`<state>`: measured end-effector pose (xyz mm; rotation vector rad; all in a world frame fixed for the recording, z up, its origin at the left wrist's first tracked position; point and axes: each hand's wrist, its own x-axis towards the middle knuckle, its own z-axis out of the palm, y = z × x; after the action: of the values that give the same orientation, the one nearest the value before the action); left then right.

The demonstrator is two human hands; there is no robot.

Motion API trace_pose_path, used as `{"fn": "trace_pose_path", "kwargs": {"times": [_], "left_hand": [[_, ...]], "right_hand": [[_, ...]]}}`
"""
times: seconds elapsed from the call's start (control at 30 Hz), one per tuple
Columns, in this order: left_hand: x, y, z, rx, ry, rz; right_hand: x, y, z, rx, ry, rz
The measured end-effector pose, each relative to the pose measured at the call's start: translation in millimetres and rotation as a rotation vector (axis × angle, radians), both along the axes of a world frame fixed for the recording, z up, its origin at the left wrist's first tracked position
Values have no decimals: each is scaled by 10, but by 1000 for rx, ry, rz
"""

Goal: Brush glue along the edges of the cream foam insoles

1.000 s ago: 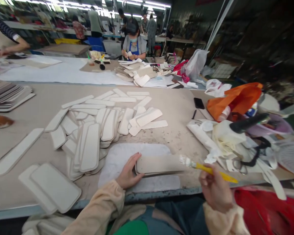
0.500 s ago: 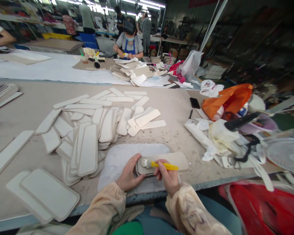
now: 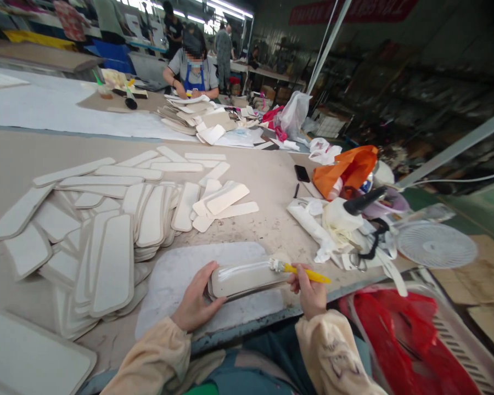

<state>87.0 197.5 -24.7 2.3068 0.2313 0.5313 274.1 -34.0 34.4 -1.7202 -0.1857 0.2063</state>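
My left hand (image 3: 195, 300) grips the near left end of a small stack of long beige rounded panels (image 3: 247, 277), which lies on a whitish mat (image 3: 181, 274) at the table's near edge. A wet glossy streak runs along the top panel's far edge. My right hand (image 3: 308, 291) is closed on a yellow-handled brush (image 3: 302, 270); its white bristles rest on the top panel near its right end.
Several beige panels (image 3: 107, 219) lie fanned out to the left and behind. Right of the mat sit white rags, scissors (image 3: 356, 258), a small fan (image 3: 436, 244), an orange bag (image 3: 346, 167) and a phone (image 3: 301, 173). A person works at the far table (image 3: 193, 68).
The brush went from the panel's right end to its left end and back to the right end, leaving a glossy streak. The view has swung to the right.
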Motion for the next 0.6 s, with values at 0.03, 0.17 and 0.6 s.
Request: {"fn": "trace_pose_path", "kwargs": {"times": [0.03,0.17,0.6], "left_hand": [[-2,0,-3,3,-2,-3],[-6,-4,1,16,-6,1],[-8,-25,-11,-21,-26,6]], "right_hand": [[37,-49,15,-26,-22,-30],[90,-150,75,-111,-148,-107],[-770,582,-14,228,240,390]]}}
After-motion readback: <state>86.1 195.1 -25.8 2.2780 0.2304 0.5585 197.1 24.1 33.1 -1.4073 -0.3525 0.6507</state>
